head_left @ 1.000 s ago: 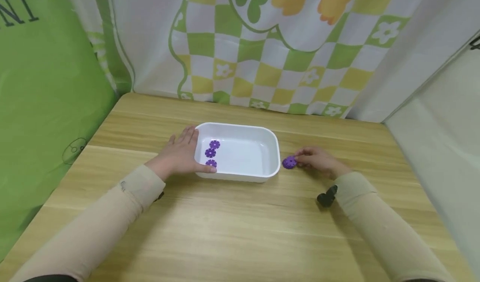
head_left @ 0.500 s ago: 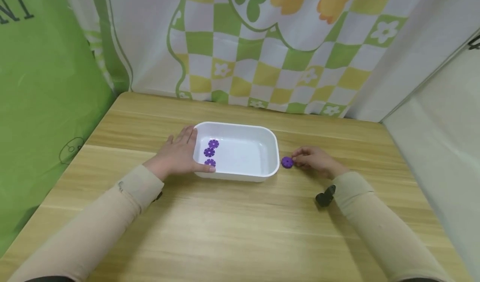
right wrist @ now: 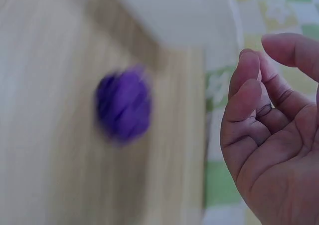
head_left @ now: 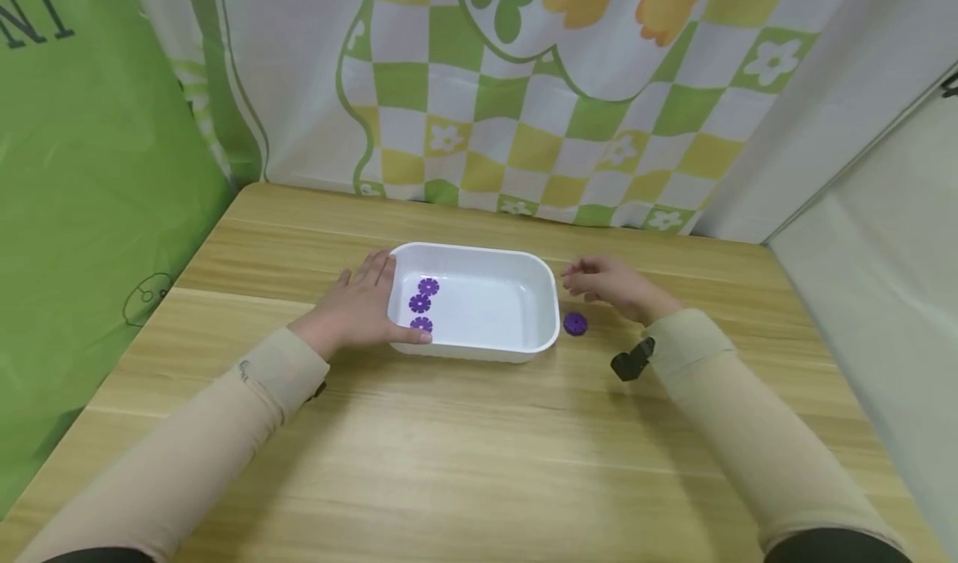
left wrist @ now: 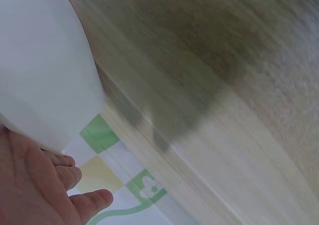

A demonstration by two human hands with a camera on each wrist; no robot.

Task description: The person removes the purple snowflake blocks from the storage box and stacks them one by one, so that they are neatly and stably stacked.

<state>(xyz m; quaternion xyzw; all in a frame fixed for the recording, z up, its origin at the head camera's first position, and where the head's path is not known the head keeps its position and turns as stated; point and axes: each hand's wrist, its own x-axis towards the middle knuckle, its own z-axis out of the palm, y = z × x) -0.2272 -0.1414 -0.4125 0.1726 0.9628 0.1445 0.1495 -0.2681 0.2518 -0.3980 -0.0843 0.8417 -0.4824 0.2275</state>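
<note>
A white plastic tray stands mid-table with 3 purple notched plastic discs along its left end, one of them the middle disc. My left hand rests on that end, fingers on the outer wall and thumb lying along the near rim. In the left wrist view, fingers show beside the wall. Just right of the tray, a purple notched disc stack lies on the table; it is blurred in the right wrist view. Above and behind this stack hovers my right hand, fingers loosely bent, nothing visible between them.
The wooden table meets a checked curtain at its back edge. Green cloth hangs on the left and a pale wall stands on the right. A black camera mount juts from my right wrist.
My right hand has let go of the purple discs and moved up, away from me and slightly left. The discs stay on the table beside the tray. My left hand has not moved.
</note>
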